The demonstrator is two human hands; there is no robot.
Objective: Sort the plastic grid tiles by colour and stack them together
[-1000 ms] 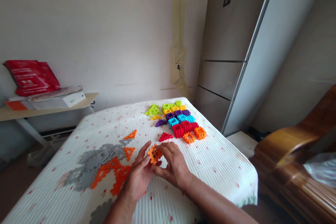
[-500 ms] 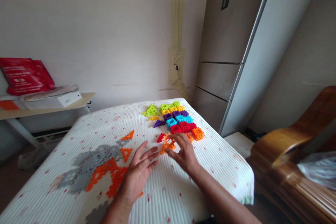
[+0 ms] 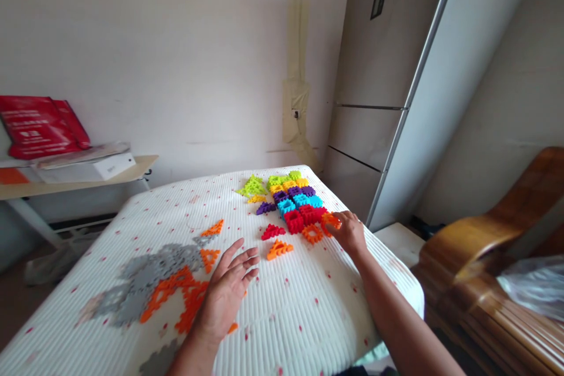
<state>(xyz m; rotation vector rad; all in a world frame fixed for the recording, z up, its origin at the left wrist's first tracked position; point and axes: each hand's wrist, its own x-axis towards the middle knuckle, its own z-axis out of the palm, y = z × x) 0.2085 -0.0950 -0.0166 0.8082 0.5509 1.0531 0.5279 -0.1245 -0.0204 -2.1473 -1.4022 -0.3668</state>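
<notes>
My right hand (image 3: 351,233) is at the near right end of the coloured rows, its thumb and fingers closed around an orange interlocking block (image 3: 329,224). Beside it lies a flat orange square piece (image 3: 312,234). My left hand (image 3: 229,285) hovers palm inward over the cloth, fingers apart and holding nothing. Between the hands rest an orange triangular piece (image 3: 279,249) and a red triangular piece (image 3: 272,231). Behind them stand red blocks (image 3: 294,221), light blue blocks (image 3: 286,206), purple blocks (image 3: 281,195), yellow blocks (image 3: 289,185) and green blocks (image 3: 277,180).
Grey pieces (image 3: 150,273) and flat orange pieces (image 3: 191,302) are spread on the left of the cloth-covered table (image 3: 339,317). A green triangular piece (image 3: 252,185) lies at the back. A refrigerator (image 3: 374,70) and wooden chair (image 3: 506,229) stand right, a side table (image 3: 147,164) left.
My right hand has moved right, from above the orange triangular piece to the orange block. That triangular piece now lies uncovered on the cloth. My left hand has shifted slightly left.
</notes>
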